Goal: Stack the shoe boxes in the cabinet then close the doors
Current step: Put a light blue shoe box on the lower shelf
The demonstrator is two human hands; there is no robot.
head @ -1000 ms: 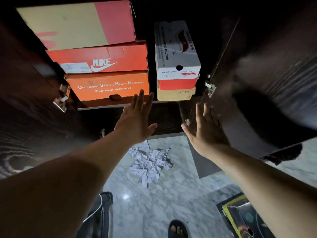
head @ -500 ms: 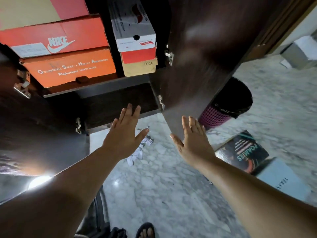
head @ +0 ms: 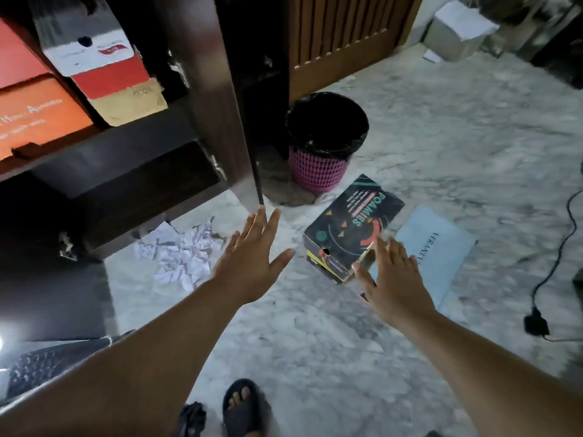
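Hands first: the left hand [head: 252, 263] is spread flat with straight fingers, holding nothing, its fingertips reaching up toward the bottom corner of the dark wood-grain cabinet door [head: 208, 99]; whether they touch that corner cannot be told. The right hand [head: 392, 279] is likewise open and empty, fingers straight and slightly fanned, held over the near end of a black cardboard shoe box with bright "FOAMIES" lettering [head: 350, 228], which lies on the white marbled stone floor [head: 315, 335]. Whether this hand touches the box cannot be told.

Just beside that box, to the right, a flat pale blue rectangular box lid [head: 438, 244] lies on the floor.

Inside the cabinet, on its dark shelf [head: 94, 146], a stack of boxes stands: a white cardboard box with a round hole [head: 82, 48] on top, a red one [head: 110, 78] beneath it, and a tan one [head: 132, 102] at the bottom. To their left sits an orange cardboard box with white print [head: 34, 115].

Beyond the door stands a round pink mesh bin lined with a black plastic bag [head: 325, 140]. Crumpled white paper [head: 179, 250] lies on the floor below the cabinet.
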